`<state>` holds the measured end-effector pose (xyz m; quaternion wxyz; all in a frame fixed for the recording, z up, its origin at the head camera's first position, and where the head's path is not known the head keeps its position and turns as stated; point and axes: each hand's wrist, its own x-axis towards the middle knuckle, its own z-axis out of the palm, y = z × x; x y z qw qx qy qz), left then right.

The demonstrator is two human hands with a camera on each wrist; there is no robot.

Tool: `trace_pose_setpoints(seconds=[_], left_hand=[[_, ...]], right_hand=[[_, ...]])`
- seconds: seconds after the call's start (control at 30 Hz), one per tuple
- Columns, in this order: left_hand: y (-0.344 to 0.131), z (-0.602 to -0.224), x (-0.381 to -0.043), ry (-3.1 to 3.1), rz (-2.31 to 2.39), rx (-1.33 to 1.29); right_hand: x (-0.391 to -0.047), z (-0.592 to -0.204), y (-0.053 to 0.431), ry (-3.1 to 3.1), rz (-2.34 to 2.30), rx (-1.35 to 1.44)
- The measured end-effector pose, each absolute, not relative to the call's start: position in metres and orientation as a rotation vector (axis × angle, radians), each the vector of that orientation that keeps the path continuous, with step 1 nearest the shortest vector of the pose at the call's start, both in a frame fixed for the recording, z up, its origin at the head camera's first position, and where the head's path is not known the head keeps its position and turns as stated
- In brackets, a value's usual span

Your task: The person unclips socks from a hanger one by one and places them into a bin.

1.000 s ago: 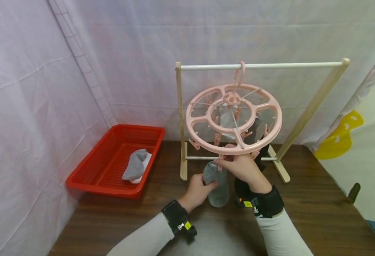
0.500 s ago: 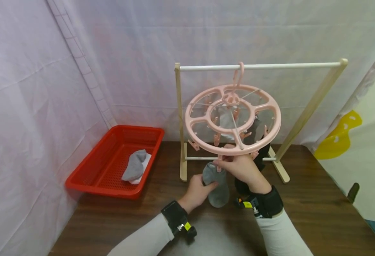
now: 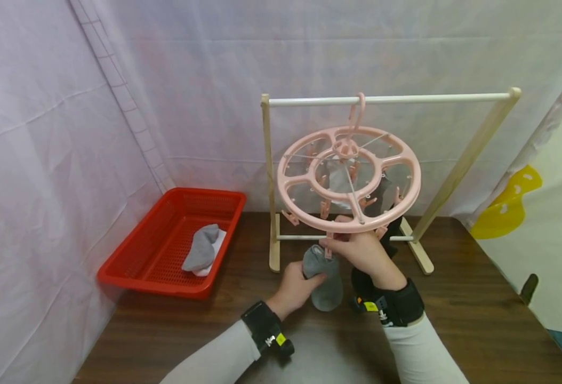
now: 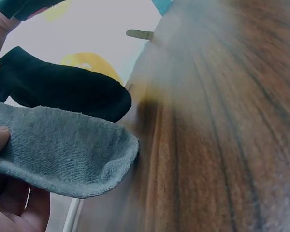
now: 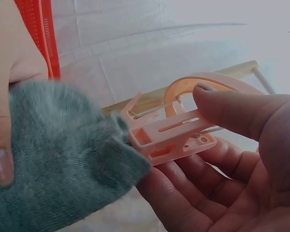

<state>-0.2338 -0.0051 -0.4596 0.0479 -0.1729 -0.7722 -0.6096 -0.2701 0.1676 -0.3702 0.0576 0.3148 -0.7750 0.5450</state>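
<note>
The desk [image 3: 180, 325] carries everything, the rack [image 3: 434, 98] set towards its back, probably so the arms have room in front. The hanger [image 3: 346, 148] hooks over the rack's top bar, which lifts its ring high enough for socks to hang above the wood. The basket [image 3: 166, 289] sits to the left of the rack, seemingly for easy reach, with grey and white cloth [image 3: 200, 250] lying in it. A black sock [image 4: 67, 87] hangs toe down beyond the work; its upper fastening is hidden. The right hand [image 3: 367, 258] has its grip clamped on a clip [image 5: 154, 132], thumb against fingers across its tails, which looks like the way to squeeze it apart. The left hand [image 3: 296, 288] has its grip clamped on the grey sock [image 3: 328, 293], below the hanger's front rim, cuff up and toe down, apparently to steady the cuff at the clip's mouth. The mouth meets the cuff, but whether it bites the fabric I cannot tell.
</note>
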Motion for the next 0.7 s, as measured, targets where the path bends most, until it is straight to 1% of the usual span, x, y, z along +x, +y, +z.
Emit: trace_pose_setpoints(seconds=[0.17,0.43,0.7], left_hand=[[-0.006,-0.463,-0.235,-2.36,-1.865,-0.526],[-0.005,-0.496,-0.259,-2.346,-1.853,-0.491],[-0.01,-0.495,-0.263,-2.303,-1.837,-0.516]], right_hand=[[-0.268,-0.369,0.166,-2.38,1.759,0.899],[-0.27,-0.367,0.167,-2.351,1.725,0.929],[-0.27,-0.369,0.17,-2.305,1.709,0.906]])
